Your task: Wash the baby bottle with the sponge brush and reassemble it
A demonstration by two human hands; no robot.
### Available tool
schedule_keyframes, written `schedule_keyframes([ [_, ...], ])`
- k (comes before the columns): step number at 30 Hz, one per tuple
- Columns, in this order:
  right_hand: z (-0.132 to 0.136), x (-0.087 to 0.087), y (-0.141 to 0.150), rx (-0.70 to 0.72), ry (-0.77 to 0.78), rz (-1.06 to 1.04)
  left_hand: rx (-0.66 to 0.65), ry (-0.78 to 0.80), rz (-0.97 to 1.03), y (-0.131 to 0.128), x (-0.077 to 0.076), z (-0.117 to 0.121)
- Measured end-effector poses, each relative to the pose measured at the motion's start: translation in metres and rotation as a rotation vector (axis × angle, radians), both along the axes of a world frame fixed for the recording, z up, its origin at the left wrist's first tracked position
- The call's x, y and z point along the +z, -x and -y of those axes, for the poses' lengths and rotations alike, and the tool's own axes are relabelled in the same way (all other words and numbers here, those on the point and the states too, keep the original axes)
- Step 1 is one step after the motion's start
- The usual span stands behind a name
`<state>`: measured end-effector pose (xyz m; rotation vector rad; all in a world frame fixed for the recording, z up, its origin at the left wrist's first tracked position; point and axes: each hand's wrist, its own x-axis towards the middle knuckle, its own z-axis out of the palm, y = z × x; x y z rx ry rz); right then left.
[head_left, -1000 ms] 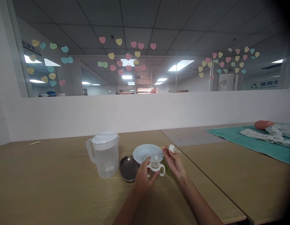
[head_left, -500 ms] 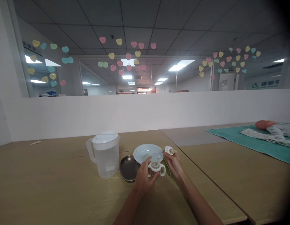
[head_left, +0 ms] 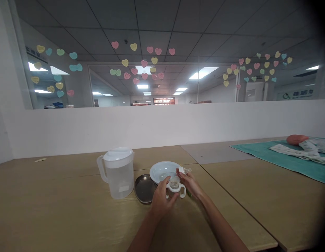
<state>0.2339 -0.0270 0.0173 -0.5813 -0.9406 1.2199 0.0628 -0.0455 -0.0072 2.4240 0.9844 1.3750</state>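
Note:
My left hand point(head_left: 162, 198) is wrapped round a clear baby bottle point(head_left: 174, 184) with white side handles. The bottle stands upright with its mouth uncovered. Just to the right and above it, my right hand point(head_left: 190, 183) grips a white bottle cap with a clear nipple point(head_left: 182, 170), tilted so that the nipple points right. A thin straw seems to hang from the cap's left side, but it is too faint to make out well. Behind both hands is a pale blue-white bowl point(head_left: 158, 168). A green-handled thing point(head_left: 189, 193) lies mostly hidden under my right hand.
A lidded clear pitcher point(head_left: 120, 178) of water stands at the left. Between it and the bottle lies a dark metal tray point(head_left: 144, 189). On the right, a teal cloth point(head_left: 259, 154) carries patterned fabric point(head_left: 298, 154) and a rounded orange-pink object point(head_left: 296, 139). A white wall point(head_left: 125, 126) rises behind the table.
My right hand has moved left and slightly down with the nipple cap, closer to the bottle's mouth. The left hand and bottle have stayed almost in place.

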Motion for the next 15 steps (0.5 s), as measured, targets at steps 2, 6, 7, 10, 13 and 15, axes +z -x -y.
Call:
schedule_keyframes([
  [2,-0.003,0.000,-0.001,-0.048,0.001,-0.026,-0.001,0.000,0.004,0.000,0.000,0.000],
  [6,-0.012,-0.005,-0.007,-0.227,0.013,-0.050,0.003,0.000,-0.001,0.000,-0.001,0.000],
  [7,-0.013,-0.007,-0.008,-0.250,0.005,-0.036,0.005,0.001,-0.004,0.000,-0.001,0.000],
  [10,-0.010,-0.008,-0.008,-0.256,-0.061,0.094,0.011,0.008,-0.009,0.000,0.000,0.000],
  [13,0.000,-0.008,-0.004,-0.270,-0.091,0.289,0.007,0.020,-0.014,0.000,0.002,0.001],
  [15,0.006,-0.009,0.000,-0.255,-0.074,0.381,-0.002,0.023,-0.018,0.000,0.002,0.002],
])
